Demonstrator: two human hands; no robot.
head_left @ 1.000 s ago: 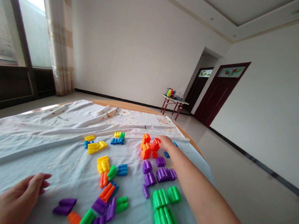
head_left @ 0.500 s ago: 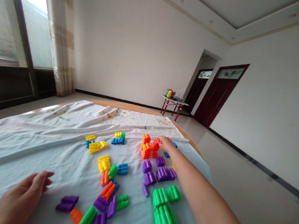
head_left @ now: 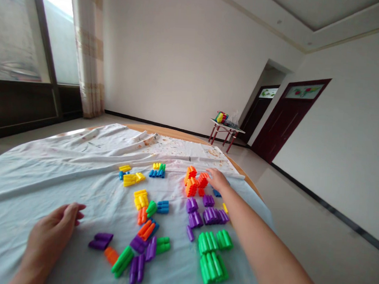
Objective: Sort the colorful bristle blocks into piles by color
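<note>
At the far left the left hand [head_left: 49,232] lies palm down on the pale cloth [head_left: 31,184] covering the table [head_left: 177,136], fingers loosely spread and gripping nothing. Just to its right lies a purple block [head_left: 101,240], with a small orange piece [head_left: 110,254] beside it. Further right sits a mixed heap of green, purple, orange and blue blocks [head_left: 142,247]. Behind it are yellow blocks [head_left: 141,198], and further back another yellow group [head_left: 131,178] and a blue row [head_left: 157,173]. Right of the middle, purple blocks [head_left: 204,215] lie in a cluster, with green blocks [head_left: 212,255] nearer the camera. At the far side, the right hand [head_left: 217,180] reaches out with fingers extended, its fingertips touching the orange blocks [head_left: 194,182] stacked there; whether it grips one I cannot tell. A small side table [head_left: 227,128] stands by the dark doors [head_left: 286,117].
</note>
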